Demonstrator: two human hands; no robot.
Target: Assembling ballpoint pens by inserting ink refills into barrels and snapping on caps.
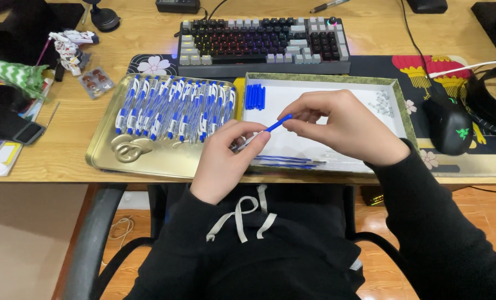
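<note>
The person sat at the wooden surface (48,161) with both hands raised just above the near edge of a shallow white tray (292,144). The left hand (226,158) had its fingers (247,133) closed around a clear pen barrel (242,145), of which only a short stretch showed below the thumb. The right hand (342,125) pinched the upper end of a slim blue pen part (278,123) between thumb and forefinger, the rest of the fingers curled loosely. That blue piece lay slantwise, its long axis running from the right hand's pinch down and to the left, its lower end meeting the left hand's fingertips where the barrel was held. So the two pieces stood nearly in one line, end to end, with the blue part bridging the gap between the hands. Whether its tip had already entered the barrel I could not tell; the fingers hid the joint. Both hands were equally close to it, each touching one end. More blue pieces (254,96) lay in the tray's far corner, and finished blue-and-white pens (173,108) filled the gold tray (109,158) to the left.
</note>
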